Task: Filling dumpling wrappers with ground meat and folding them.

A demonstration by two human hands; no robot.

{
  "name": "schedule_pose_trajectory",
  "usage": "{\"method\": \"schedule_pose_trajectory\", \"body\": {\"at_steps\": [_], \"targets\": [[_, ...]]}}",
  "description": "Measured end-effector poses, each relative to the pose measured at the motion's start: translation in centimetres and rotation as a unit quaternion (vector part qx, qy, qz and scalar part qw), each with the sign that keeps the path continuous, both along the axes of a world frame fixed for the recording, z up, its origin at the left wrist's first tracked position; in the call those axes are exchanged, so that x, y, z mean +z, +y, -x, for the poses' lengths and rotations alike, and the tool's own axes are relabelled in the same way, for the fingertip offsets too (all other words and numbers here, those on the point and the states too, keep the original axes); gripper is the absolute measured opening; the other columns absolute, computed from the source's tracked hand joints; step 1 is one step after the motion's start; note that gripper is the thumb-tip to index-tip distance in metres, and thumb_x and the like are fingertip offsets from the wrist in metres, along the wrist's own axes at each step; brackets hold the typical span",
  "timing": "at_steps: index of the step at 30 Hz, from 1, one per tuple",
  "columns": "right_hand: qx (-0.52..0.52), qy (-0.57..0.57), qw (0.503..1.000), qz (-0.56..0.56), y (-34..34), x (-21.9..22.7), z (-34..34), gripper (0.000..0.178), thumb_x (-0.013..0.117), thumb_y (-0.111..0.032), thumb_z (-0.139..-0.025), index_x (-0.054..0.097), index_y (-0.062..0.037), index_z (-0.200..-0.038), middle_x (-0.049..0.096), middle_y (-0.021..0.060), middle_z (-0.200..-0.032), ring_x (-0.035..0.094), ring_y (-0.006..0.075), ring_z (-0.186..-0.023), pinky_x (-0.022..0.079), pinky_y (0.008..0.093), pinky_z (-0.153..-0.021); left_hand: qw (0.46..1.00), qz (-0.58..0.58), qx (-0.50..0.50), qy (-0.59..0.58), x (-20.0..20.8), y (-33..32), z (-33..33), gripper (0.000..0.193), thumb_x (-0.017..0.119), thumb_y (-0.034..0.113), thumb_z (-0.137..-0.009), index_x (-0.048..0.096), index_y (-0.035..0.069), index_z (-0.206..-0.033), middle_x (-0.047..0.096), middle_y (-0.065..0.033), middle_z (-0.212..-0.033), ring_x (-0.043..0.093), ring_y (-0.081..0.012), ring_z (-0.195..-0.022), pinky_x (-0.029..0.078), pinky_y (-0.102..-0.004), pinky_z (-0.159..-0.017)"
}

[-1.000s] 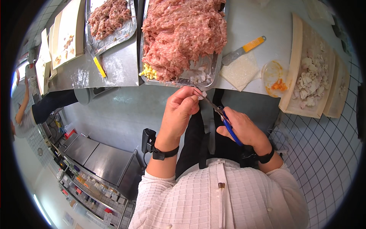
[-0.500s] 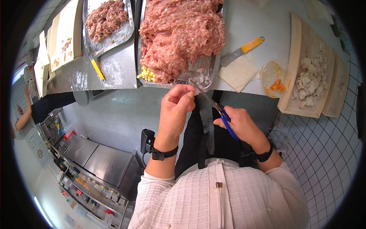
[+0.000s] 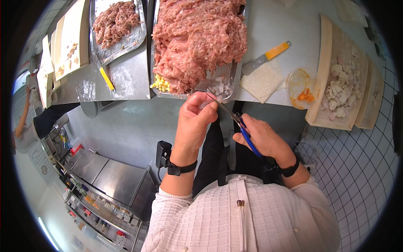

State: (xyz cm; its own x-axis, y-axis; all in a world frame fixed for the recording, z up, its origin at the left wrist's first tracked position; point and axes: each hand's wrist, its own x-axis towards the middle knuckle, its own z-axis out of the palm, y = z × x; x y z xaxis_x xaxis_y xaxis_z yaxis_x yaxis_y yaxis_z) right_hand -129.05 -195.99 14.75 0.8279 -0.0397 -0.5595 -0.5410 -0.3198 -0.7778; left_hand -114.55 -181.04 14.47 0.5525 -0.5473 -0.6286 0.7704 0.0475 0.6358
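My left hand [image 3: 194, 116] is raised at the near edge of the metal tray [image 3: 239, 74], its thumb and index finger pinched together on a small pale translucent piece that mostly hides between them. Blue-handled scissors [image 3: 248, 140] are gripped in my right hand [image 3: 265, 137]. Their blades point up and left, passing right beside my left fingertips. A big mound of pink minced meat [image 3: 200, 40] fills most of the tray. Yellow kernels [image 3: 160, 83] sit at its near left corner, and pale translucent bits [image 3: 221, 86] lie at the near right.
To the right lie a yellow-handled spatula [image 3: 268, 56], a pale square sheet [image 3: 262, 82], a clear dish with orange bits [image 3: 294, 80] and a wooden tray [image 3: 319, 63] of whitish pieces. A smaller meat tray [image 3: 145, 35] and another spatula [image 3: 106, 79] are left. A person [image 3: 31, 126] stands far left.
The scissors' handles have come closer together in my right hand. My left hand has shifted slightly right, its fingertips now closer to the blades. At far left, the other person has moved a little.
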Motion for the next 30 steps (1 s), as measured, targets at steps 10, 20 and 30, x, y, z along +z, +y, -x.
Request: {"method": "schedule_pose_trajectory", "body": {"at_steps": [10,20,30], "targets": [[-0.056,0.020,0.997,-0.044,0.0,-0.1,0.0,0.045,0.071,-0.042,-0.086,0.051,-0.0010,-0.083,0.060,0.0208,-0.068,0.060,0.0414,-0.066,0.046,0.0452,-0.058,0.999,-0.014,0.034,0.016,-0.2,0.4,0.0,0.008,0.065,0.007,-0.092,0.060,0.007,-0.098,0.056,0.0009,-0.079,0.045,-0.0070,-0.066,0.034,-0.0215,-0.056],[-0.019,-0.038,0.998,-0.042,0.9,-0.8,0.4,0.050,0.065,-0.046,-0.090,0.045,0.0007,-0.089,0.058,0.0216,-0.072,0.060,0.0422,-0.072,0.047,0.0471,-0.065,0.996,-0.006,0.083,0.034,-0.1,-0.4,0.9,0.006,0.063,0.008,-0.094,0.060,0.005,-0.098,0.062,-0.0045,-0.086,0.054,-0.0097,-0.070,0.041,-0.0228,-0.057],[-0.019,-0.042,0.999,0.008,1.1,-0.2,-0.2,0.045,0.067,-0.039,-0.089,0.042,-0.0009,-0.091,0.054,0.0202,-0.075,0.055,0.0442,-0.072,0.043,0.0471,-0.063,0.997,-0.027,0.069,-0.020,-0.2,-0.3,1.1,0.012,0.064,0.011,-0.094,0.056,0.002,-0.094,0.063,-0.0067,-0.083,0.051,-0.0080,-0.061,0.041,-0.0236,-0.055]]}}
